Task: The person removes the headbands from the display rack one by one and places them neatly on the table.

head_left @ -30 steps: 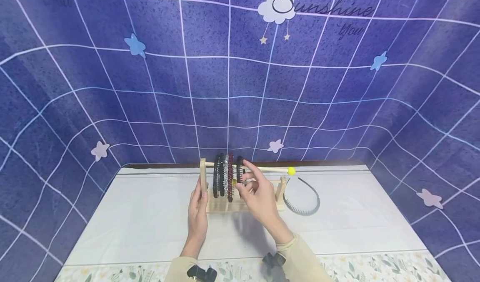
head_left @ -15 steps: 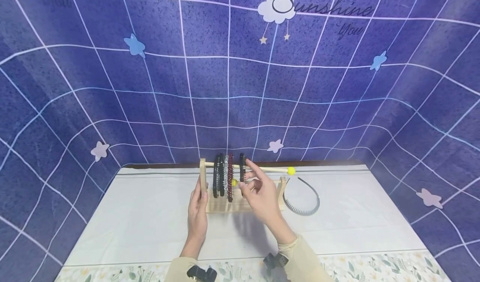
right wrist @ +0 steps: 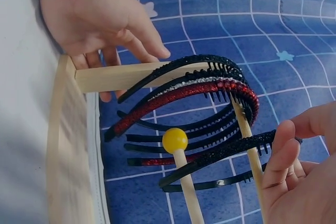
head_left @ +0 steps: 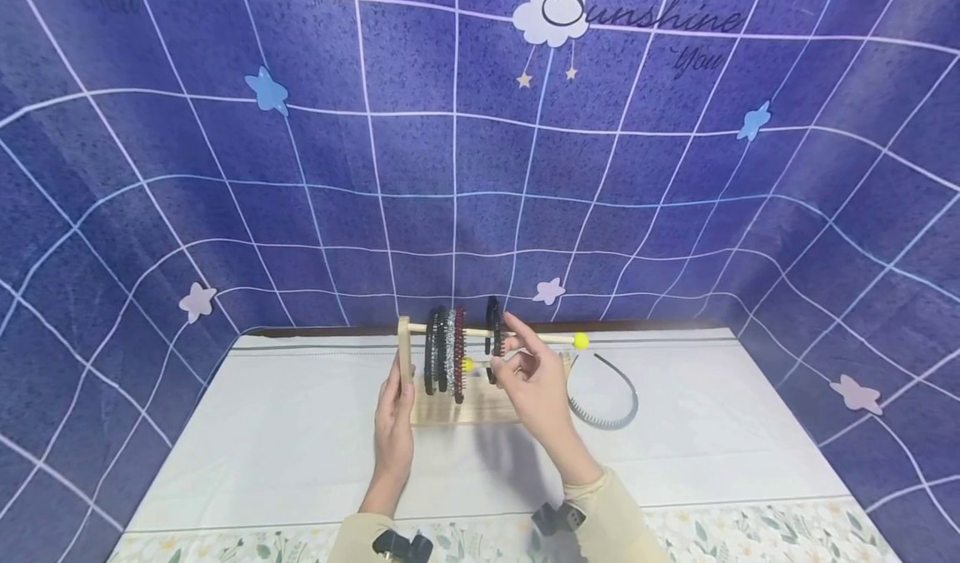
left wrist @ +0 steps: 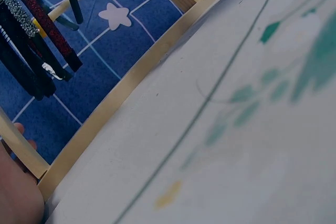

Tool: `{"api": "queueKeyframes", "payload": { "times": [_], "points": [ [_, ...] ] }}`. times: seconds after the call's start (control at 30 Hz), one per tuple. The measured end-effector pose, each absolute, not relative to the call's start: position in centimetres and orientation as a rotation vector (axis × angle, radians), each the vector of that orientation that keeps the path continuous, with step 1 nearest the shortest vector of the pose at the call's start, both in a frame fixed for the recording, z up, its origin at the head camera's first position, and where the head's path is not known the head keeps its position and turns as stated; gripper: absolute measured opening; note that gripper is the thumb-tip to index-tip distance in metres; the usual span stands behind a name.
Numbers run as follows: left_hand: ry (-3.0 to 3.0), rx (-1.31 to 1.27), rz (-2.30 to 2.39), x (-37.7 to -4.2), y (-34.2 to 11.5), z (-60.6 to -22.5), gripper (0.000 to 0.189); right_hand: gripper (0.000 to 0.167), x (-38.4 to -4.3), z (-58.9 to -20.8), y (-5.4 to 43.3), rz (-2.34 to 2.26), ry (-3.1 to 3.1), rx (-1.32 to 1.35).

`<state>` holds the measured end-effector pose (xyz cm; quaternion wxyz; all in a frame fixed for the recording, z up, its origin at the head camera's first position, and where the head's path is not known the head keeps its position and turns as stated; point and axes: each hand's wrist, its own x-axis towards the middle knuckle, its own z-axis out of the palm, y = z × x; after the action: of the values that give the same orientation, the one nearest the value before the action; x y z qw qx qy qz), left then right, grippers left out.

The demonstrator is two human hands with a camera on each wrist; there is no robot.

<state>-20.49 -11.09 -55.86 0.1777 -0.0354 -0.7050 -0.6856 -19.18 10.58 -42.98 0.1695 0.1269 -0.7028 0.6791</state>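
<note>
Left hand (head_left: 395,430) is wrapped round the left upright (head_left: 405,355) of a pale wooden headband stand (head_left: 453,413), a flat base with upright ends and slim rods. Right hand (head_left: 536,388) is pinching a glittery black toothed plastic headband (right wrist: 220,153) between thumb and fingers. That headband crosses the pale wooden upper rod (head_left: 553,339) near the rod's middle, its open tips pointing to the near side, apart from the others. Bunched close together toward the left on the same rod, from left to right: two black toothed headbands (head_left: 436,351), one silver glitter headband (head_left: 452,353), one dark red glitter headband (head_left: 460,355). Upper rod ends at the right in a round yellow ball (head_left: 581,341). A second rod (right wrist: 189,198), lower and nearer, carries another yellow ball (right wrist: 175,140) at its left tip, just right of the red band. A loose grey toothed headband (head_left: 604,423) lies just right of the stand on the white-covered worktop (head_left: 285,438), its open side facing far. Stand sits toward the far edge, around the middle. A leafy floral strip (head_left: 750,534) runs along the near edge. Behind, a blue-purple cloth (head_left: 300,213) with pale grid lines, stars and a cloud. Both arms wear beige sleeves (head_left: 626,517), with a small black device (head_left: 405,545) at each wrist.
</note>
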Motion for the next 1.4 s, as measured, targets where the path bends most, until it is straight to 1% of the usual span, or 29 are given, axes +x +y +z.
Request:
{"api": "queueKeyframes", "payload": {
  "times": [0.73,1.4],
  "points": [
    [-2.012,-0.103,-1.967,-20.5,-11.2,-55.9,0.055,0.066,-18.4,-41.8,11.6,1.975,-1.965,0.316],
    [-2.002,-0.106,-1.979,-20.6,-11.2,-55.9,0.055,0.065,-18.0,-41.0,12.5,1.972,-1.901,0.352]
  ]
}}
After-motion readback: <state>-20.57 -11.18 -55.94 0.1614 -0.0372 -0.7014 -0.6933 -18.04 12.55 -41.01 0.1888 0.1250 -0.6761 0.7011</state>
